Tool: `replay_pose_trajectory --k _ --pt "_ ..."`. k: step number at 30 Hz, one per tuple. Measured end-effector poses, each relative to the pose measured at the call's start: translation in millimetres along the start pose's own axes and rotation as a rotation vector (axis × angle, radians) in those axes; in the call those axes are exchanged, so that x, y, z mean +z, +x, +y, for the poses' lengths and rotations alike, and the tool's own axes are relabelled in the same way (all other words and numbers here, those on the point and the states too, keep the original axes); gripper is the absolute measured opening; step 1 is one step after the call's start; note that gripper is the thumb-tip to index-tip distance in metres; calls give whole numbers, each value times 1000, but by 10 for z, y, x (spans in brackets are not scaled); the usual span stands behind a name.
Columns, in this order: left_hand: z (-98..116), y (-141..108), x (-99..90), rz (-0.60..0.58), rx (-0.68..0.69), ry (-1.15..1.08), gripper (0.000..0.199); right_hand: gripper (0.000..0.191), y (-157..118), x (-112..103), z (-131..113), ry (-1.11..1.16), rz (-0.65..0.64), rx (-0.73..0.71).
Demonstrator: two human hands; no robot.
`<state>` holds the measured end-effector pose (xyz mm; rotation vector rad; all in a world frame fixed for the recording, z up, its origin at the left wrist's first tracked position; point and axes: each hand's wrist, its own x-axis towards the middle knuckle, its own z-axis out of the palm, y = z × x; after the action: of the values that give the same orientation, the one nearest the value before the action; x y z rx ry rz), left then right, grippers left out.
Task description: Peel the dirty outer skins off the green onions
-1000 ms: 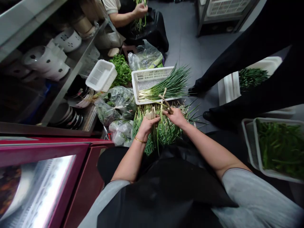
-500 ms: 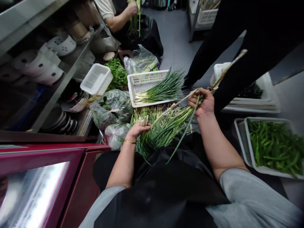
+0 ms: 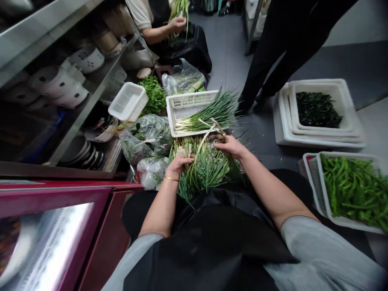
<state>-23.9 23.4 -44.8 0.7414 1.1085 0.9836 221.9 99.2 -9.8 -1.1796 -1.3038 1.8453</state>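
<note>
My left hand (image 3: 179,163) is closed around a small bunch of scallions (image 3: 191,169), white ends upward and green leaves hanging down. Pinched in my right hand (image 3: 232,146) are brownish, withered scallion strands (image 3: 218,128) that stick up past the fingers; part of what it holds is hidden. Below both hands lies a loose heap of scallions (image 3: 209,171), reaching to my black apron. Just beyond, a white plastic basket (image 3: 194,97) carries scallions (image 3: 212,113) lined up with their white ends to the left.
Bagged greens (image 3: 148,135) and a small white basket (image 3: 127,101) are at left, beside a metal shelf (image 3: 81,105). Green peppers fill a basket (image 3: 325,194) at right, below stacked white tubs (image 3: 348,107). Someone's dark-trousered legs (image 3: 266,60) stand ahead; another person's hand (image 3: 178,24) holds greens.
My right hand has moved left and down, closer to my left hand. The long green scallion and pale stalk no longer stretch from it. The standing person's legs have shifted.
</note>
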Motion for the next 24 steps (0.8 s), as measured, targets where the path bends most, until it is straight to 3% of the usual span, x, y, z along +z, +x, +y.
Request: replay_pose_trajectory --k 2,4,6,11,14,20,24 --pt "14 27 142 -45 -1 -10 38 44 -19 238 37 88 -163 -53" --pt "38 38 248 -59 17 -6 40 36 -30 370 53 99 -129 -109" --pt "61 35 300 -51 48 -2 39 34 -33 406 60 109 -62 -135" --pt "53 34 296 -75 12 -51 40 44 -58 372 28 213 -191 -108" --pt "28 63 351 -84 -15 -55 47 39 -44 377 5 134 -95 -146" --pt "64 101 556 96 115 67 40 41 38 390 67 59 130 -180" --pt "97 84 568 56 126 34 40 37 12 360 77 2 25 -174"
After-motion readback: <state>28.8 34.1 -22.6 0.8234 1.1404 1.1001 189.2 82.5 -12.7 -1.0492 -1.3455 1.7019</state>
